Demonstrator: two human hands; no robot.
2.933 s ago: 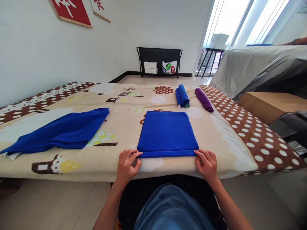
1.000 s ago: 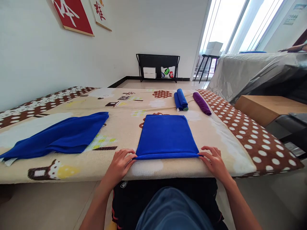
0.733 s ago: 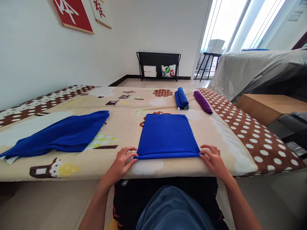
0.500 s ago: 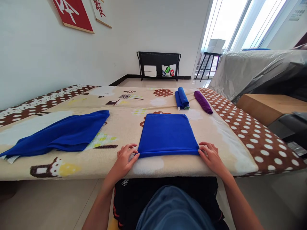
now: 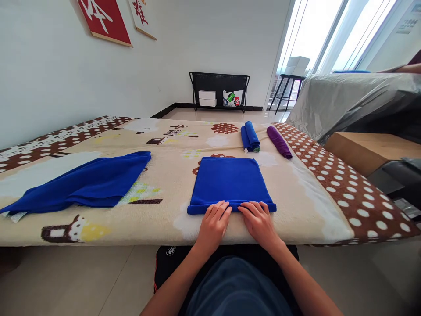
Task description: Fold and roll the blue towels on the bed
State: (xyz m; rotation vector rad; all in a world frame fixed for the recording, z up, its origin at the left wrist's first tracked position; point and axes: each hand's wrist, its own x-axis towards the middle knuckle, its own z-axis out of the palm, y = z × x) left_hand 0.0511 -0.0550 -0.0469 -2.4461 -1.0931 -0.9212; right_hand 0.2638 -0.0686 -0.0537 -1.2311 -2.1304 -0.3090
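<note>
A folded blue towel point(image 5: 230, 180) lies flat on the patterned blanket point(image 5: 171, 175) in front of me. Its near edge is turned up into a small roll. My left hand point(image 5: 213, 223) and my right hand point(image 5: 258, 221) rest side by side at the middle of that rolled edge, fingers stretched flat on it. Neither hand grips anything.
A loose blue towel point(image 5: 82, 182) lies to the left. Two rolled blue towels point(image 5: 250, 136) and a rolled purple towel point(image 5: 279, 141) lie at the far right. A wooden table point(image 5: 368, 147) and a plastic-covered piece of furniture point(image 5: 345, 98) stand to the right. Another person's arm point(image 5: 406, 68) shows far right.
Both hands have left the towel's near corners and come together at the middle of its near edge. That edge is now rolled up slightly.
</note>
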